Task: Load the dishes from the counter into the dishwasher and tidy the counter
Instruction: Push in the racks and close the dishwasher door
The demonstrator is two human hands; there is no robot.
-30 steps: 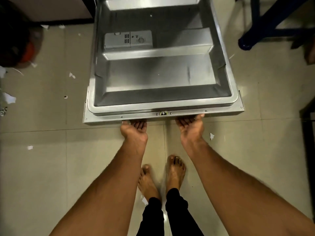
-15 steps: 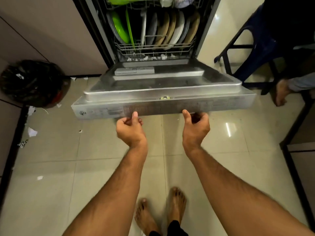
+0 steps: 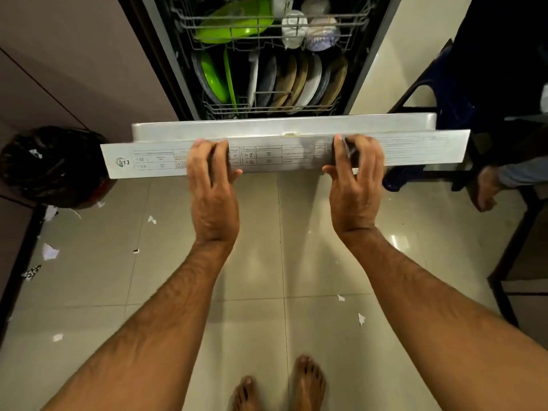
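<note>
- Hands: left hand point(image 3: 214, 185) and right hand point(image 3: 354, 185) both grip dishwasher door point(image 3: 284, 152) top edge, fingers over, thumbs under
- Door partly raised; plates point(image 3: 299, 81) upright in lower rack point(image 3: 267, 106)

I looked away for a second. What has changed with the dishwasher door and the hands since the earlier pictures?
The dishwasher door has swung up from lying flat to nearly edge-on, partway closed. The left hand and right hand moved from under its front edge to gripping that edge, fingers over the top, thumbs beneath. Both hands have stayed on the door throughout; the plates still stand in the lower rack.
</note>
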